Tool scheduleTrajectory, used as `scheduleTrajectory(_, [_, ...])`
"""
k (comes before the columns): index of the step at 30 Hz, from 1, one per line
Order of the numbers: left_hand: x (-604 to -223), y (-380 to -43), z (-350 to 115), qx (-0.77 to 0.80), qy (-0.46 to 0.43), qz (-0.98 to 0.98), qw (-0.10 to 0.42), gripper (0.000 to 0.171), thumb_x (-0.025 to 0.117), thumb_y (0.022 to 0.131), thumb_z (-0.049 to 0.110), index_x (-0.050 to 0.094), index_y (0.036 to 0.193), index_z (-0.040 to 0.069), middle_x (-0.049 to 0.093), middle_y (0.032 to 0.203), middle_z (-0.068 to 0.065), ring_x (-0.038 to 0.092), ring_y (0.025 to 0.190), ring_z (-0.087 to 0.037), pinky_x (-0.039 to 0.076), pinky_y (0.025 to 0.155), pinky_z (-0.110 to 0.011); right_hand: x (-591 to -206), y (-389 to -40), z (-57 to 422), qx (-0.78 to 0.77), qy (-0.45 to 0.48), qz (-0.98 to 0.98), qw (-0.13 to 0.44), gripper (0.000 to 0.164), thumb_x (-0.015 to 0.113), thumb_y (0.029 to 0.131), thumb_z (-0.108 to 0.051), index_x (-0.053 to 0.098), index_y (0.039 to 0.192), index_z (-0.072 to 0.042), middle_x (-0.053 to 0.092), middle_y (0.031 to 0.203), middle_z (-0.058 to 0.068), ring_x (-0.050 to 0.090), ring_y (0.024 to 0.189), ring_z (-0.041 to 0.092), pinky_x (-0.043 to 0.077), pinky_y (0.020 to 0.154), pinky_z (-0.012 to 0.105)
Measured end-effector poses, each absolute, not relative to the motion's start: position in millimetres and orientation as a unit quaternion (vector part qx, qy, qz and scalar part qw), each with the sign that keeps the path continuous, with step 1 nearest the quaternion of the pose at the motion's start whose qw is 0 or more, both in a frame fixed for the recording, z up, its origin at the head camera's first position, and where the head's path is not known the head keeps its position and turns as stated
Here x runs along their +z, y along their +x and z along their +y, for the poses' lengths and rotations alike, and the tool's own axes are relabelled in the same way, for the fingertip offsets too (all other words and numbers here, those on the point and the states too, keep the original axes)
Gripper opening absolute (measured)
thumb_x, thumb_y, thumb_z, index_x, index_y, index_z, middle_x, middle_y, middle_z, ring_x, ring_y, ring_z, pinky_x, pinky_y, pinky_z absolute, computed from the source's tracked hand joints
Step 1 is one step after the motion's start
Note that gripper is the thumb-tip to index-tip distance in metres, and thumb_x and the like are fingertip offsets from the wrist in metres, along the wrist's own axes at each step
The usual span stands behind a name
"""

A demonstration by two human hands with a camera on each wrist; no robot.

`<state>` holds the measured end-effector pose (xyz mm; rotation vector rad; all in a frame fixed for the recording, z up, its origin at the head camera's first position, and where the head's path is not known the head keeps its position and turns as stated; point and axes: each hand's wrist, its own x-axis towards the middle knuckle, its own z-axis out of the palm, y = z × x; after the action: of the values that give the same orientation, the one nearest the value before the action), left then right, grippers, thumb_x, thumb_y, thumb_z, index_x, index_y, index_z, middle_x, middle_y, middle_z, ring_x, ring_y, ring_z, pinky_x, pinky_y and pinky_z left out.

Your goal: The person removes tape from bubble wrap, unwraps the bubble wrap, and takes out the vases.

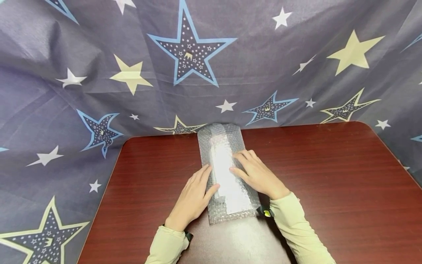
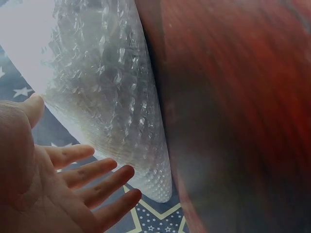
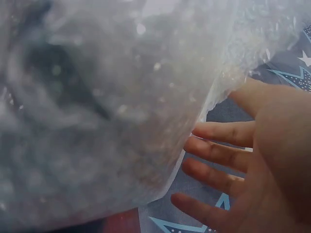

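A long piece of clear bubble wrap (image 1: 235,137) lies in the middle of the table, its far end reaching the table's back edge. A pale, narrow item (image 1: 220,157) shows through or on it, and glare hides what kind it is. On the near left side, my left hand (image 1: 191,196) touches the wrap with extended fingers. Over the right side, my right hand (image 1: 258,174) rests with its fingers only slightly bent. Both wrist views show spread fingers beside the bubbled plastic (image 2: 112,73), and neither hand is curled round it. A blurred dark patch (image 3: 58,73) appears in the right wrist view.
The dark red wooden table (image 1: 329,176) extends to both sides of the wrap and has rounded back corners. Behind and to the sides hangs a grey-blue cloth (image 1: 257,44) printed with stars. Black bands (image 1: 265,211) sit at both wrists.
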<state>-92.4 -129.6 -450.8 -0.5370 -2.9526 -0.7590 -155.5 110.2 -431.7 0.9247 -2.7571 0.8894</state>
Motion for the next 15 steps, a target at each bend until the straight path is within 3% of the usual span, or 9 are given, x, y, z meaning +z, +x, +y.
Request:
scheduleTrajectory(6, [-450.4, -92.4, -129.8, -0.246, -0.172, -0.954, 0.023, 0.069, 0.034, 0.104, 0.057, 0.033, 0.155, 0.01, 0.035, 0.158, -0.009, 0.034, 0.146, -0.026, 0.031, 0.118, -0.047, -432.5, -155.6, 109.3, 0.303, 0.308, -0.9, 0.058, 0.039, 0.057, 0.101, -0.037, 0.059, 0.124, -0.005, 0.056, 0.124, 0.007, 0.049, 0.114, 0.022, 0.045, 0.101, 0.039])
scheduleTrajectory(15, [-450.2, -91.3, -129.8, -0.244, -0.171, -0.954, 0.018, 0.069, 0.034, 0.104, 0.056, 0.032, 0.156, 0.01, 0.035, 0.159, -0.009, 0.033, 0.146, -0.026, 0.031, 0.118, -0.049, -435.3, -154.5, 107.8, 0.318, 0.299, -0.898, 0.045, 0.048, 0.056, 0.101, -0.037, 0.056, 0.134, -0.002, 0.051, 0.131, 0.008, 0.045, 0.121, 0.023, 0.045, 0.104, 0.04])
